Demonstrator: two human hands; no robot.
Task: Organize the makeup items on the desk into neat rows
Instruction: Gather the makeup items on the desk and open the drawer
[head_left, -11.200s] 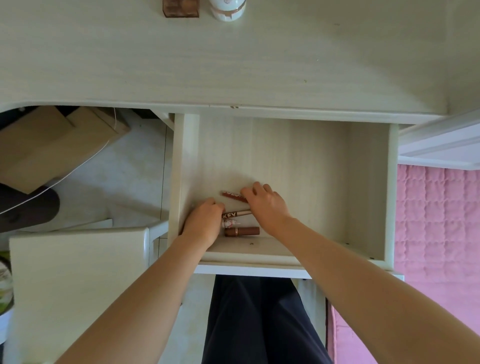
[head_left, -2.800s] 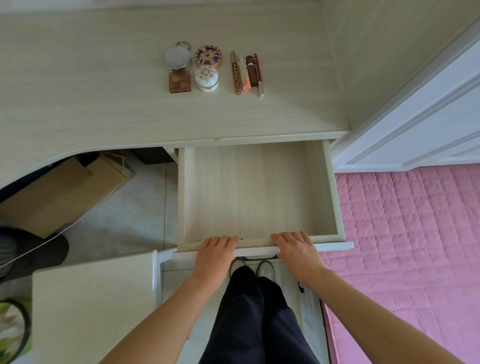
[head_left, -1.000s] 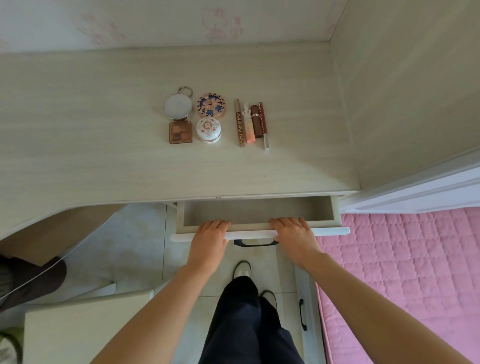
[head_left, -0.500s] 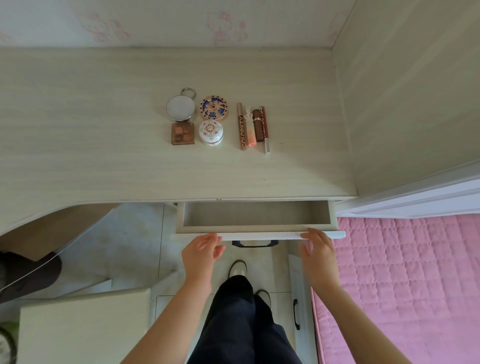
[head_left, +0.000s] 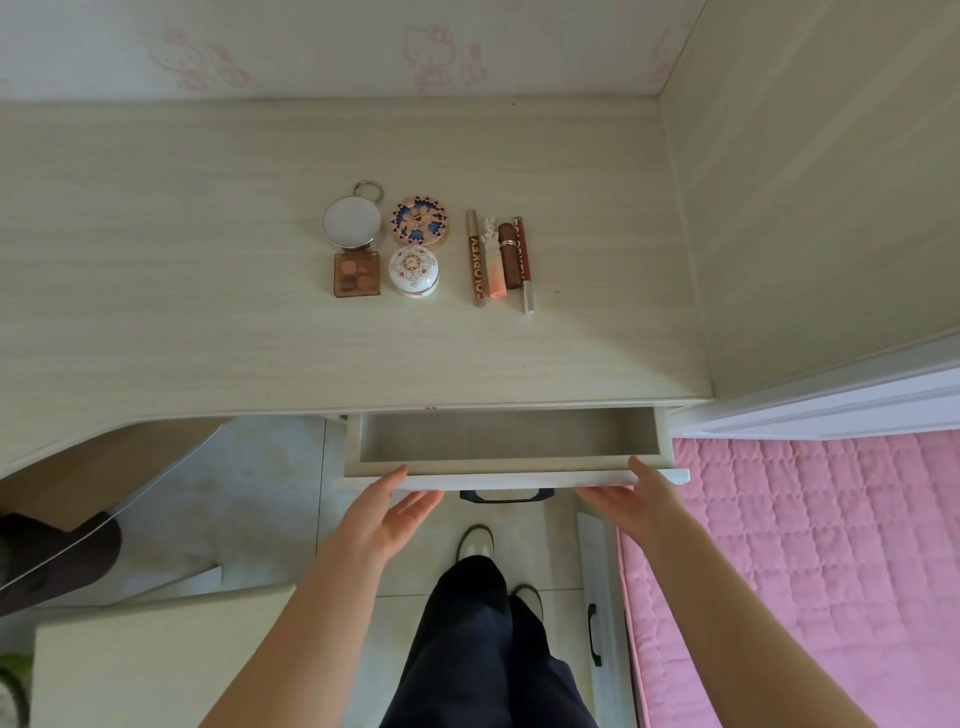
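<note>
On the desk the makeup lies in rows: a round silver mirror compact and a patterned round compact behind, a brown square palette and a white domed jar in front. To their right several slim tubes lie side by side, among them a brown pencil, a peach tube, a brown lipstick and a red pen. The drawer stands slightly open. My left hand and right hand are open at its front edge, fingers straight.
A tall cabinet side closes the desk's right. A pink quilted bed lies lower right. A dark handle hangs under the drawer front. A white stool top sits lower left, with a cardboard box under the desk.
The three tubes went from the drawer to the desk. The drawer has been pushed nearly closed. In the last second both hands let go of its front and opened.
</note>
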